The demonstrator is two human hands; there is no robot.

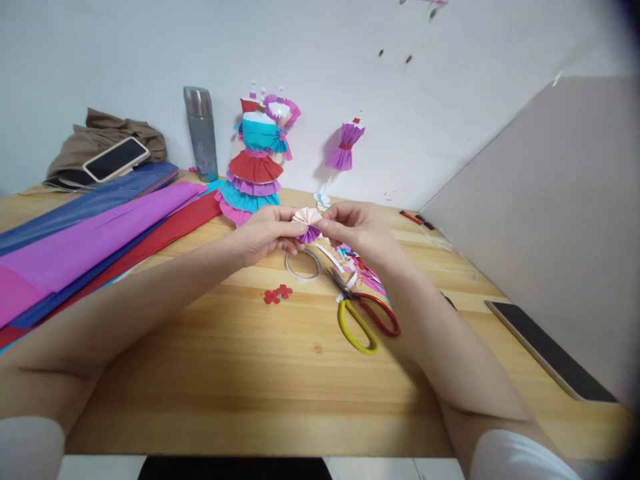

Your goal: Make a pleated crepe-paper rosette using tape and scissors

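A small pleated paper rosette (307,217), pale pink above and purple below, is held up over the table. My left hand (270,235) pinches it from the left side. On its right edge the thumb and fingers of my right hand (353,223) close together. Just beneath the hands lie a roll of tape (303,265) and scissors (357,308) with one yellow and one red handle, blades partly apart. Small red paper flowers (277,294) rest to the left of the scissors. Paper scraps (360,267) are partly hidden behind my right forearm.
Mini dress forms in crepe paper (257,167) and a purple one (345,145) stand at the wall. A grey bottle (201,133), a phone (116,160) on brown cloth and long paper sheets (100,233) are left. A dark tablet-like slab (550,350) lies right.
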